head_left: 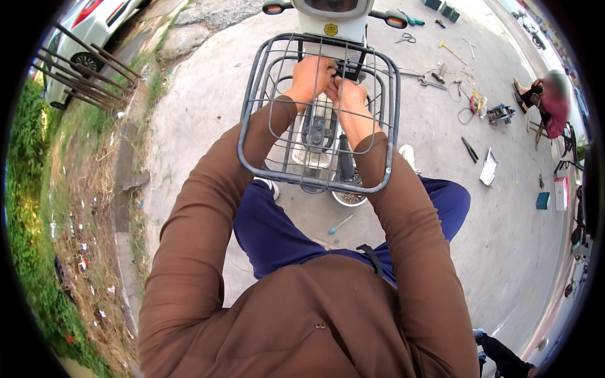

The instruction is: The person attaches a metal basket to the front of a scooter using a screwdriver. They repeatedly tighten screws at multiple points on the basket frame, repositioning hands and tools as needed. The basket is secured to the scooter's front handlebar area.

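Note:
A dark wire basket (244, 135) is at the front of a white scooter (345, 30). Both my forearms reach over its near rim, and my hands meet at the basket's scooter side. There my left hand (311, 78) is closed, fingertips pinched near a black bracket (350, 70). Beside it my right hand (350, 98) is closed too, its fingers touching or nearly touching the left ones. Whatever small part lies between the fingertips is hidden. Below the basket, a white bowl (360, 202) of small metal parts rests on the ground near a blue-handled screwdriver (340, 225).
Tools lie scattered on the concrete to the right, among them a yellow hammer (452, 53), a dark long-handled tool (469, 150) and a white sheet (488, 167). A seated person (554, 107) is at far right. A kerb (123, 183), metal bars (88, 69) and a parked car (94, 38) line the left.

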Available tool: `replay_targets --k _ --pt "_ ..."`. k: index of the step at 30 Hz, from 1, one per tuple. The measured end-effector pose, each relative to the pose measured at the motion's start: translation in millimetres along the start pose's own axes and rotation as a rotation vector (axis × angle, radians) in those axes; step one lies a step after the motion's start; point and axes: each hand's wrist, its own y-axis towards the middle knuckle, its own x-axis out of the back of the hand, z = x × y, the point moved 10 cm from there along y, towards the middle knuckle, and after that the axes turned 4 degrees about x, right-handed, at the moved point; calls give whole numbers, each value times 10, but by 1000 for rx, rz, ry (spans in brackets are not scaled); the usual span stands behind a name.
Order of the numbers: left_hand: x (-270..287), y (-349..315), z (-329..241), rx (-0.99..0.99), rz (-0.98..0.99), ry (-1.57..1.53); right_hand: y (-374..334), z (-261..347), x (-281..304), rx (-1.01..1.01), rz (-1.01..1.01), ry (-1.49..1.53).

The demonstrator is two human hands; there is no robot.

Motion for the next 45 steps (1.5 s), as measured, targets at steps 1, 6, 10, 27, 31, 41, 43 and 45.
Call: replay_targets --k 1,6,10,27,31,41,43,45 --pt "-22 -4 3 25 19 21 -5 3 16 15 -11 -22" --pt "-62 14 73 55 76 -10 -69 14 54 70 -86 -42" --pt "-138 37 154 22 116 -81 -60 -38 108 59 -150 -78" --pt "-44 -62 73 -70 26 -40 -83 -90 135 86 -159 -63" --pt "-3 -94 94 -113 -1 -107 -76 -76 94 109 -146 -94" --pt "-20 -149 104 -73 125 -244 -121 -23 87 184 -159 -53" --pt "-28 -136 107 -64 112 -227 -119 -20 103 184 -173 -36" --pt "-21 -122 107 -52 117 -251 -112 -15 111 187 -172 -60"
